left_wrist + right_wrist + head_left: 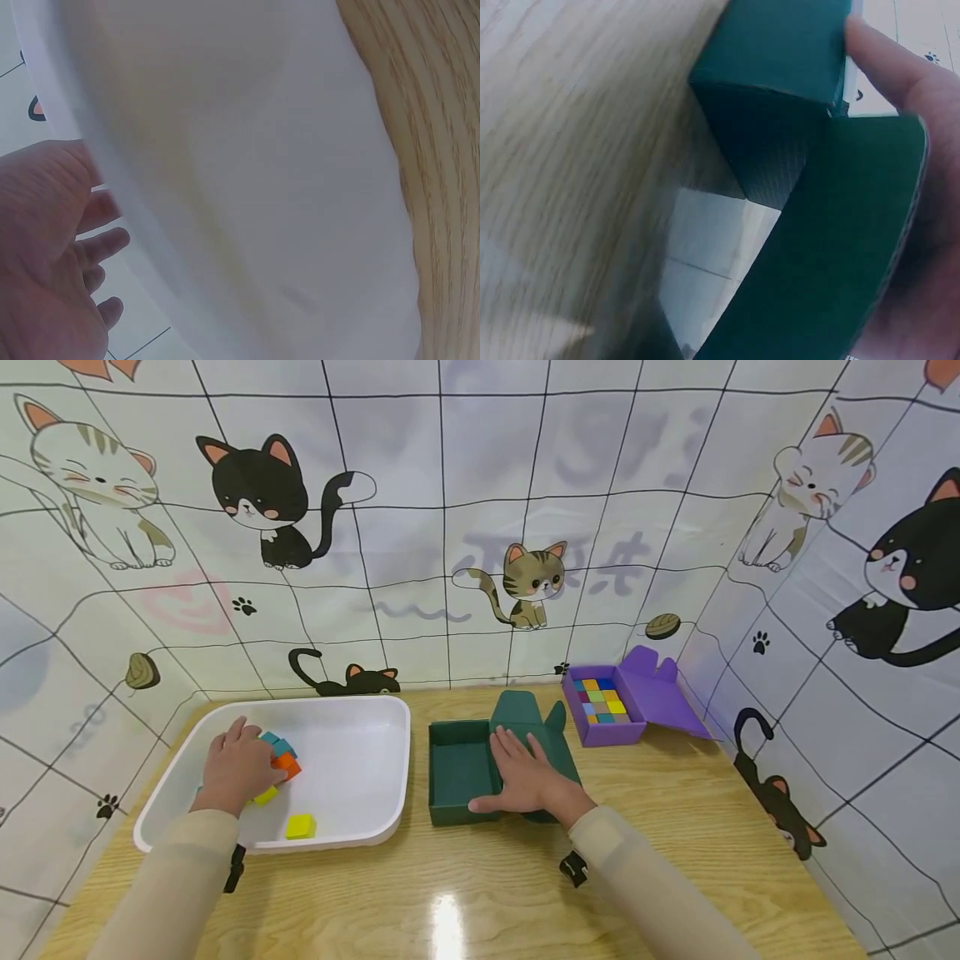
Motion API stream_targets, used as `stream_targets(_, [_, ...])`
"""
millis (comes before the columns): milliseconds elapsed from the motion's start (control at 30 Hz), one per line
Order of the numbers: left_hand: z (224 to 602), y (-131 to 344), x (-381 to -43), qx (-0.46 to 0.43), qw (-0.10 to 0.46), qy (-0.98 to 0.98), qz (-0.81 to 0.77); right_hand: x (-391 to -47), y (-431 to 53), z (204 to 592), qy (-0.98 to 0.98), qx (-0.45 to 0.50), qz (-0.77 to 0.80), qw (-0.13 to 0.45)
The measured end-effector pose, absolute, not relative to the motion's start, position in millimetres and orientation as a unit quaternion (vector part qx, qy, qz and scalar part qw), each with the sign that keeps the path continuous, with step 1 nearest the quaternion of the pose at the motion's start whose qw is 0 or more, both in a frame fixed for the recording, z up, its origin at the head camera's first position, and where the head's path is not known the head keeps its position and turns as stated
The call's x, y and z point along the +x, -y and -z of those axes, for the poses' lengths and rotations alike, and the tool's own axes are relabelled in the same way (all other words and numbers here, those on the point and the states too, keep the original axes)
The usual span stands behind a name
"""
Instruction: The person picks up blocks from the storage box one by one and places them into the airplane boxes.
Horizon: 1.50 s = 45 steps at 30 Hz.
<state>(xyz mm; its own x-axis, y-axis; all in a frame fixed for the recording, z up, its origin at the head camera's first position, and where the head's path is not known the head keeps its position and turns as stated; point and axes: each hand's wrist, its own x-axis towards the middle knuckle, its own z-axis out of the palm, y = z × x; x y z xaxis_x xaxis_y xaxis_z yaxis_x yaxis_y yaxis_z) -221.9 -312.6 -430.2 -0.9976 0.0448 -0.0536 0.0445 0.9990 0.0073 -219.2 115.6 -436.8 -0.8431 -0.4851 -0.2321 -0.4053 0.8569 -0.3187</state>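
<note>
My left hand [236, 767] is inside the white tray [360, 768], over a small pile of blocks. Its thumb is beside an orange block [287, 766], apparently touching it, and blue blocks [278, 743] lie just beyond. In the left wrist view, that hand [52, 240] has loosely bent fingers; the tray wall hides the blocks. A yellow block [301, 826] sits apart near the tray's front. My right hand [528, 777] rests with spread fingers on the opened lid of a dark green box [459, 814], its thumb over the box's near side. No blocks show in the visible part of the box.
At the back right stands an open purple box [603, 735] with rows of coloured blocks, its lid folded out to the right. The wooden table [405, 902] meets a cat-patterned cloth [420, 543] behind and on both sides.
</note>
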Motion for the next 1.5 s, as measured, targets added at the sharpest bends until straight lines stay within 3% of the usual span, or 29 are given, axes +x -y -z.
stream_targets(767, [435.3,318.3,-220.6,0.011,0.019,-0.999,-0.046,-219.0,-119.7,436.2,-0.964,-0.193,0.113,0.143])
stream_targets(1233, [397.2,313.4,-221.9,0.025,-0.032,-0.996,-0.074,-223.4,-126.4,436.3,-0.954,-0.206,0.136,0.169])
stream_targets(1500, [379.2,273.5,-237.6,0.048,-0.058,-0.993,-0.086,-223.1,-127.4,433.0,-0.953,-0.205,0.130,0.180])
